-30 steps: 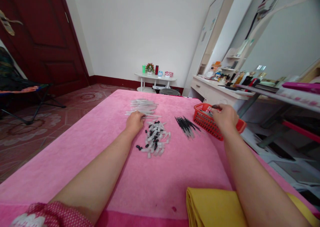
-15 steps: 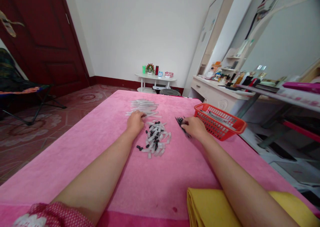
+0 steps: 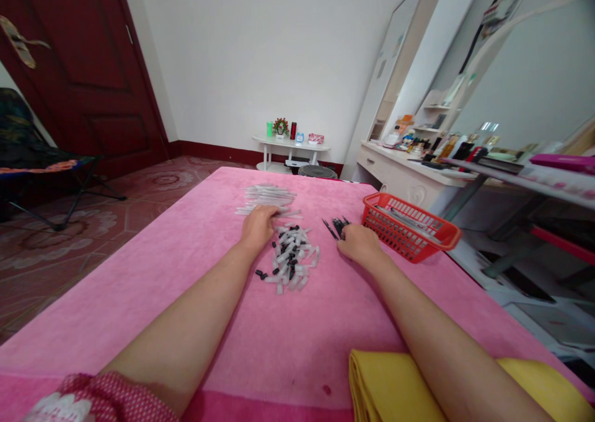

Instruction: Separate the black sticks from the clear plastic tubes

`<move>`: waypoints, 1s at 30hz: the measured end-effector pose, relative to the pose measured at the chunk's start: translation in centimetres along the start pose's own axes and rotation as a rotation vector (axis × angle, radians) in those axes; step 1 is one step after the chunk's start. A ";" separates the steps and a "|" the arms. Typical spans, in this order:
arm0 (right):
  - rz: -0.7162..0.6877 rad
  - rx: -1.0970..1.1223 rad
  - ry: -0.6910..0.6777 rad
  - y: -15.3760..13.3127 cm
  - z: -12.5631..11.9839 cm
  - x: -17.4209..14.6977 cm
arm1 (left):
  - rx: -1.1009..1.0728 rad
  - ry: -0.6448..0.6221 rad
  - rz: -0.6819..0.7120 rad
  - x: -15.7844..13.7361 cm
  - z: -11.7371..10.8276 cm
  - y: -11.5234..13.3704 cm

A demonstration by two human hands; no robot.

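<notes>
I can read no text, brand, number or sign anywhere in my view. Any print on the bottles [image 3: 450,144] to my right, on the patterned box [image 3: 316,137] by the far wall, or on the small patches [image 3: 382,69] of the tall panel [image 3: 388,53] is too small or blurred for me. Likewise, I can make out no lettering on the tubes [image 3: 269,196] or caps [image 3: 290,254].

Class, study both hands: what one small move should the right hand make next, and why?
I'd probably draw the fingers of the right hand together on one dark stick: they overlap the near side of the dark sticks, though whether they hold any is unclear. The left hand is at the pale sticks.
</notes>
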State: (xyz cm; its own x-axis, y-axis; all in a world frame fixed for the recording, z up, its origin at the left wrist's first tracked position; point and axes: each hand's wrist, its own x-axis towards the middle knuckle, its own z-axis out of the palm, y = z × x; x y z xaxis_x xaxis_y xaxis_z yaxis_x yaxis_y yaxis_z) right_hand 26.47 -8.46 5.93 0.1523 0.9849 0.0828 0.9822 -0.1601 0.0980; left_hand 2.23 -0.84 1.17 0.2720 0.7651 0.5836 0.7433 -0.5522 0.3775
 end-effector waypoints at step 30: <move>-0.299 0.365 0.136 -0.2 -2.5 -0.4 | 0.066 -0.075 0.063 0.0 0.2 0.2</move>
State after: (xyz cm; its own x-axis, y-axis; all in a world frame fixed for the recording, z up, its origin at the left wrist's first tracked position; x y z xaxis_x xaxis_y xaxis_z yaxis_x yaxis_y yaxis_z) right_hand 25.91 -9.01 8.39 -0.1346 0.9627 0.2348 0.9587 0.1864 -0.2148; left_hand 2.53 -0.85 1.09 0.3630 0.7536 0.5480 0.7611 -0.5791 0.2922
